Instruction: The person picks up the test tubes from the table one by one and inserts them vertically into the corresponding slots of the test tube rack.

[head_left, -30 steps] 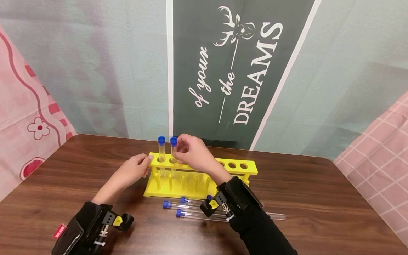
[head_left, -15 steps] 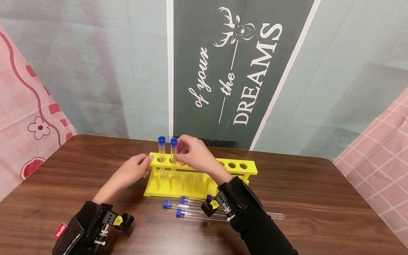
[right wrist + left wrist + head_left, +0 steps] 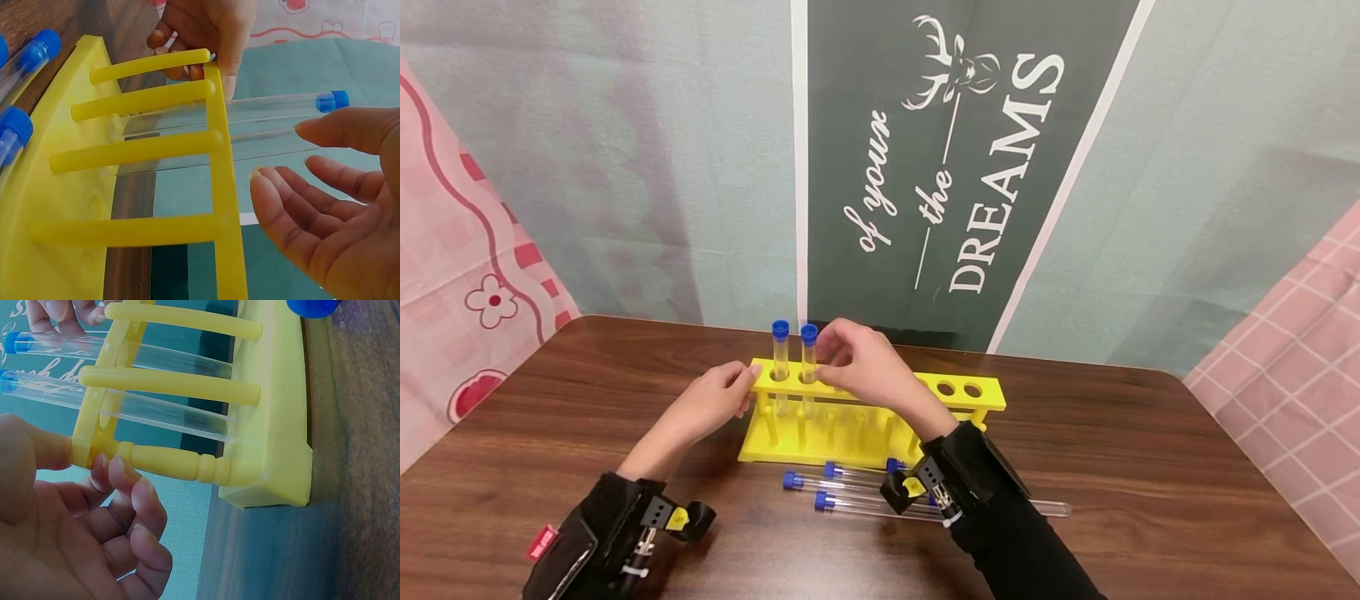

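A yellow test tube rack [image 3: 763,452] stands on the table. Two clear test tubes with blue caps are upright in its leftmost holes: an outer test tube [image 3: 781,350] and an inner test tube [image 3: 808,354]. My left hand [image 3: 718,398] grips the rack's left end; in the left wrist view, that hand [image 3: 87,531] has thumb and fingertips on the top bar's end. My right hand [image 3: 872,367] is just right of the inner tube. In the right wrist view, the right hand [image 3: 344,200] has thumb and fingers apart, with nothing pinched between them.
Several capped test tubes [image 3: 842,505] lie on the wooden table [image 3: 760,550] in front of the rack, partly hidden under my right wrist. More rack holes [image 3: 973,390] are at its right end. A printed cloth [image 3: 730,167] hangs behind the table.
My right hand has drawn slightly right and down, its thumb moving away from the inner tube. The left hand and the rack stay put.
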A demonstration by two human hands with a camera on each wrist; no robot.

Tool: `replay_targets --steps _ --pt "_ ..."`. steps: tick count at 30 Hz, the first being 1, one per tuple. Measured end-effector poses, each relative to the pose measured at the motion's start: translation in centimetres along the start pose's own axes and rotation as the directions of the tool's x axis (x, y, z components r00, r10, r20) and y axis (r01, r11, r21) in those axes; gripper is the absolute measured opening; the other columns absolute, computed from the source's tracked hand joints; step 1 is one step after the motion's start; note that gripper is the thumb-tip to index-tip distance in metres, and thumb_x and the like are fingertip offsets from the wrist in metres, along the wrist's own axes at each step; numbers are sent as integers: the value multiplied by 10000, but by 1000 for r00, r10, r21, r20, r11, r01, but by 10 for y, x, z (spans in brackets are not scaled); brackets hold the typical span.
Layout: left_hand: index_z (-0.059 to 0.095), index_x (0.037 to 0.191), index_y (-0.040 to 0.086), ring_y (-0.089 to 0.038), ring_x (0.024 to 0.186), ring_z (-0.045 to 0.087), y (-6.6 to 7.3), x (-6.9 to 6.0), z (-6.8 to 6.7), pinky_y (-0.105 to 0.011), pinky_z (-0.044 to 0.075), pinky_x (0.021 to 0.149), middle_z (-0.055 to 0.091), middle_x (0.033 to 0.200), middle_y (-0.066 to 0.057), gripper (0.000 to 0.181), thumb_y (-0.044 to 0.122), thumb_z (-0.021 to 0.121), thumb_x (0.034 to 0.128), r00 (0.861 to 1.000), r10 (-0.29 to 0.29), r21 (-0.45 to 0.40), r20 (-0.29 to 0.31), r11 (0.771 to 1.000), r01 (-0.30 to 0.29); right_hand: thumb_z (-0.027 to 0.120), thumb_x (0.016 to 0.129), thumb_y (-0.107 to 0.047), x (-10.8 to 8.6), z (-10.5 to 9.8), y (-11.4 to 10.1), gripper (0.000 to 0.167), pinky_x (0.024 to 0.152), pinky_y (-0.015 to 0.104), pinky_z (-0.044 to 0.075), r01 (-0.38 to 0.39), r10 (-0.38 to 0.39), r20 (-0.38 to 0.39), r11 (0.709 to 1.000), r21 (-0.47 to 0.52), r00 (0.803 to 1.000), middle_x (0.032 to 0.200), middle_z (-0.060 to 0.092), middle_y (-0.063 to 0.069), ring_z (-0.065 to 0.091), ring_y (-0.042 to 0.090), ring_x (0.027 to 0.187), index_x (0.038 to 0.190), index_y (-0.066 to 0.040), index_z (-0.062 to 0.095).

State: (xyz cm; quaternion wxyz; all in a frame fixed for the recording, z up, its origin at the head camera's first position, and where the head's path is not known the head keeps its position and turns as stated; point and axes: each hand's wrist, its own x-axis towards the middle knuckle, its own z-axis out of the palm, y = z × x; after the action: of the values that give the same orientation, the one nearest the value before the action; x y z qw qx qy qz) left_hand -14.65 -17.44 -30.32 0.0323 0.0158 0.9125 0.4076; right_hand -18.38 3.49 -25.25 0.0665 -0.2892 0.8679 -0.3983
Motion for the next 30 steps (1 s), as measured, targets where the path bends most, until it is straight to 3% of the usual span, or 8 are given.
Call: replay_targets --steps 9,21,30 --pt "465 794 35 -190 548 355 -1 1 0 -294 294 529 445 639 -58 369 327 358 992 1000 11 8 -3 1000 -11 677 811 -82 -9 -3 4 251 691 259 460 1 -2 -40 1000 -21 999 902 578 42 544 177 795 1028 -31 562" --pt "467 799 30 -191 545 354 -1 0 0 -292 293 524 443 636 -58 366 322 360 992 1000 9 5 -3 1000 -9 696 801 -101 -22 -6 9 238 612 253 453 12 -14 -71 999 -37 997 864 573 29 529 157 754 992 -47 563" --pt "468 805 28 -189 543 353 -1 0 1 -289 293 521 445 639 -58 368 327 360 991 1000 9 4 -3 1000 -9 684 801 -73 -36 -7 10 235 659 247 468 18 -22 -81 999 -48 996 899 569 63 538 156 789 998 -56 556"
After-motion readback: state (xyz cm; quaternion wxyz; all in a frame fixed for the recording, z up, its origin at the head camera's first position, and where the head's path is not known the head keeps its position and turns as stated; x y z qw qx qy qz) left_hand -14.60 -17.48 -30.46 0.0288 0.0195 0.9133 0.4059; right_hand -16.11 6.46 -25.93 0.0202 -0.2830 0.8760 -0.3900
